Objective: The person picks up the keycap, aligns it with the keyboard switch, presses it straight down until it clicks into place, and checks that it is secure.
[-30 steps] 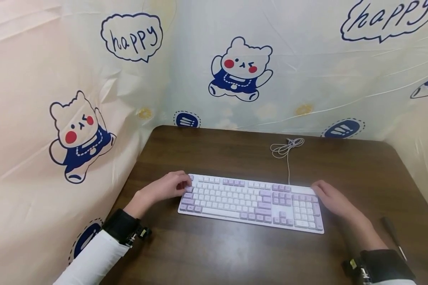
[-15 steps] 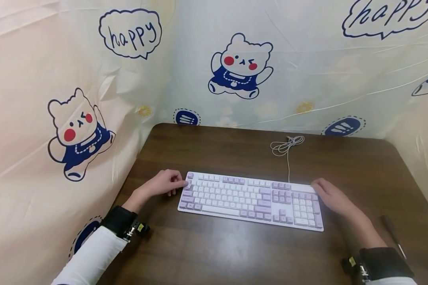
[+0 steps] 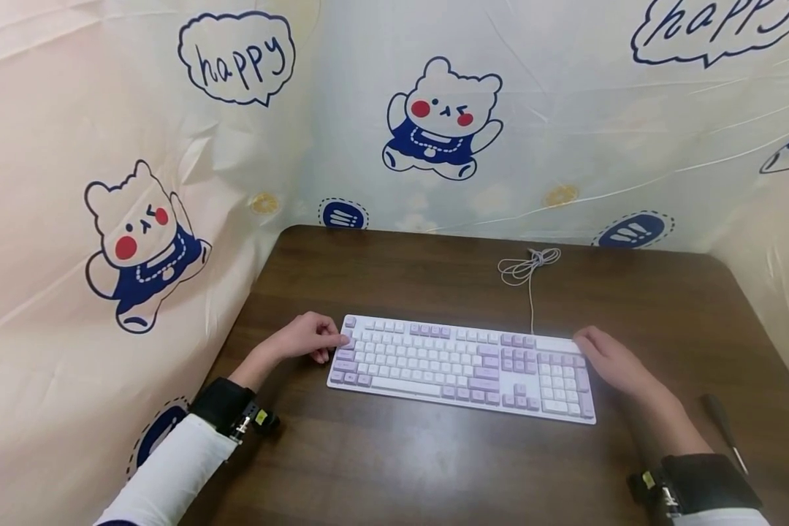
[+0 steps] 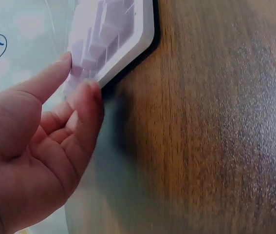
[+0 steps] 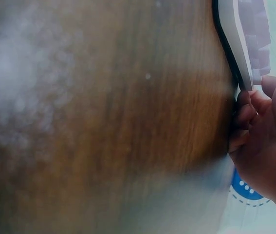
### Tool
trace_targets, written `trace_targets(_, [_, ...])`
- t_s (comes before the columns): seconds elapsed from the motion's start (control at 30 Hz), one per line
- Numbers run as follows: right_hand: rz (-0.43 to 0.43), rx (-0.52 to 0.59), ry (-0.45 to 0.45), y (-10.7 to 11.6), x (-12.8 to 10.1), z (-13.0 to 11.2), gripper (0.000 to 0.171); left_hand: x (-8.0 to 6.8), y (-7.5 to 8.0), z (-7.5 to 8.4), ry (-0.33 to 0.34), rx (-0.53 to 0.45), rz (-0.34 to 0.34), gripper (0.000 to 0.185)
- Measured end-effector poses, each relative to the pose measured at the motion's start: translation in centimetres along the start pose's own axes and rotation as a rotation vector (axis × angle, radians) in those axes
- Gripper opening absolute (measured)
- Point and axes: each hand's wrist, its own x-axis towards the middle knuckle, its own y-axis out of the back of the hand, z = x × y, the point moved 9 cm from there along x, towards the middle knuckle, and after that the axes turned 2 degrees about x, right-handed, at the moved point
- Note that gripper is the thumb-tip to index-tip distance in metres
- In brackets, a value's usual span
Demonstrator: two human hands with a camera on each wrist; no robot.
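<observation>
A white and lilac keyboard lies across the middle of the brown table. My left hand pinches its left edge; in the left wrist view the thumb is on the outer keys and the curled fingers are at the side of the case. At the upper right corner, my right hand holds the opposite end. The right wrist view shows that thumb on top, with the other fingers curled at the lower edge. Some fingertips are hidden by the keyboard.
The keyboard's pale cable is bundled in loops behind it. A dark-handled screwdriver lies on the table beyond my right forearm. A printed curtain closes off the back and sides.
My left hand has shifted from the keyboard's upper left corner, drawing its fingers out to the left edge with the thumb on the keys. The right hand keeps its hold.
</observation>
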Motion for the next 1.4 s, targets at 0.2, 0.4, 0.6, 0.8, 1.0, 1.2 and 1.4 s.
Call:
trace_targets(0.2, [0.004,0.003,-0.006,-0.1,-0.2,0.3,0.049,0.1,-0.6,0.2,0.027,-0.049,-0.05,0.026])
trace_targets(0.4, [0.006,0.008,-0.013,-0.1,-0.3,0.7,0.049,0.4,-1.0,-0.2,0.065,-0.112,-0.108,0.027])
trace_targets(0.6, [0.008,0.012,-0.014,-0.1,-0.5,0.9,0.049,1.1,-1.1,-0.4,0.104,-0.108,-0.178,0.03])
trace_targets(0.8, [0.009,0.01,-0.004,-0.1,-0.7,0.9,0.048,1.4,-0.8,0.7,0.131,-0.044,-0.198,0.032])
trace_targets(1.0, [0.03,-0.003,0.027,0.1,0.4,-0.2,0.045,0.6,-0.4,0.3,0.152,-0.087,-0.192,0.031])
trace_targets(1.2, [0.013,0.016,0.035,0.2,1.3,-0.9,0.046,0.2,0.1,0.0,0.122,-0.093,-0.176,0.032])
trace_targets(1.4, [0.005,0.03,-0.022,0.4,0.4,0.2,0.045,1.0,-0.8,0.4,0.075,-0.062,-0.177,0.034])
